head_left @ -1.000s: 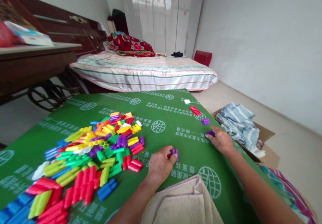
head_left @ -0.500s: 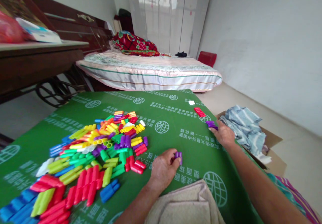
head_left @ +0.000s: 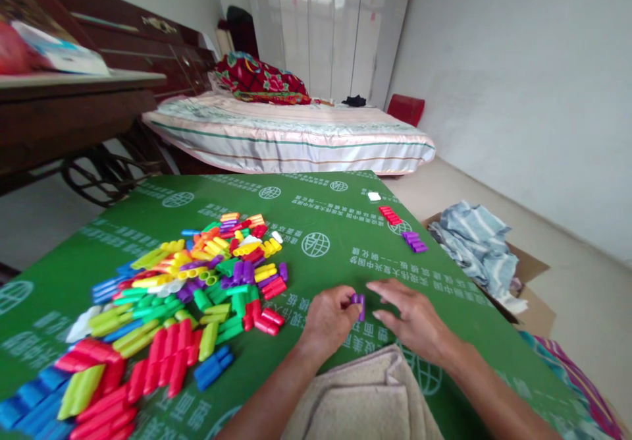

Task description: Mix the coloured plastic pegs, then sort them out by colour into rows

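My left hand [head_left: 330, 318] pinches a small purple plastic building piece [head_left: 362, 307] just above the green board [head_left: 326, 275]. Close to its right side, my right hand [head_left: 412, 315] has its fingers apart with nothing in them. Farther off on the right lies a joined row of purple pieces [head_left: 413, 242]. Beyond that are a red row [head_left: 390, 215] and a small white piece [head_left: 374, 197]. Left of my hands spreads a pile of coloured plastic pieces [head_left: 212, 295] in red, green, yellow, blue, purple and white.
A folded beige cloth [head_left: 365, 404] lies at the near edge. Past the board's right edge, a cardboard box [head_left: 536, 308] holds a striped blue cloth [head_left: 474, 242]. A bed [head_left: 296, 137] stands behind the board, and a wooden table [head_left: 74, 104] is at the left.
My right hand has let go of the purple row at the right and come back toward my left hand, its fingers now apart. My left hand still holds its purple piece.
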`<state>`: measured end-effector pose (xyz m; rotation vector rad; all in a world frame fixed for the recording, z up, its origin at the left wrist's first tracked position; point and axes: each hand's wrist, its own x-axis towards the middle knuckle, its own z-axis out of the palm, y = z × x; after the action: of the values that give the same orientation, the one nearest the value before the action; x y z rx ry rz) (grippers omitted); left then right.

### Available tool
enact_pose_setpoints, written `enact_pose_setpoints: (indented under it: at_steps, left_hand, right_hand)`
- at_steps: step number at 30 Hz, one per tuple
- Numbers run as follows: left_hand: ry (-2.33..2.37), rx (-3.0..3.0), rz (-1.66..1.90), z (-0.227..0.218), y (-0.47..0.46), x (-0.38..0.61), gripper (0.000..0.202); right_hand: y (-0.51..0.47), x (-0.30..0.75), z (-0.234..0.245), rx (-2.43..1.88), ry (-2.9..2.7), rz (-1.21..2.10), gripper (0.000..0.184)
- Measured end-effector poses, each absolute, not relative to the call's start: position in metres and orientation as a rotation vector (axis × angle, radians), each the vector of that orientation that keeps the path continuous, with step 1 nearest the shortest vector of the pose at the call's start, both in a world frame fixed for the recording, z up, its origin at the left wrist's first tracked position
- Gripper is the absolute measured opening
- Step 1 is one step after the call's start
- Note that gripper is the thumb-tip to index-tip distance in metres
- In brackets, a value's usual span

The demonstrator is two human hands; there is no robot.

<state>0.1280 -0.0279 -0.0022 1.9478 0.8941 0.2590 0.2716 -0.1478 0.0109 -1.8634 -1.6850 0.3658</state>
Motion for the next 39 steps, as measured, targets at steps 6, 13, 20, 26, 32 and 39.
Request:
enact_pose_setpoints:
  at_steps: [6, 13, 20, 26, 32, 39]
  left_hand:
    - [0.787, 1.842, 0.214, -0.002, -0.031, 0.141, 0.049]
    - [0.786, 1.951, 0.18, -0.006, -0.042, 0.151, 0.046]
    - [0.838, 2.046, 0.228, 0.0, -0.049, 0.142, 0.038]
    - [0.832, 2.073, 0.233, 0.025, -0.056, 0.097, 0.017]
    - [0.89, 2.065, 0.34, 0.03, -0.056, 0.035, 0.022]
    - [1.199, 2.03, 0.6, 0.023, -0.044, -0.046, 0.033]
  right_hand:
    - [-0.152, 0.258, 0.023, -1.9, -1.977, 0.381, 0.031]
    - [-0.162, 0.258, 0.013, -2.084, -1.943, 0.288, 0.02]
    - [-0.165, 0.284, 0.01, -2.445, -1.652, 0.21, 0.031]
    - [-0.156, 0.36, 0.007, -2.84, -1.273, 0.074, 0.037]
    - [-0.142, 0.387, 0.001, -2.882, -1.087, 0.086, 0.052]
    - [-0.132, 0.391, 0.003, -2.898, -1.032, 0.092, 0.051]
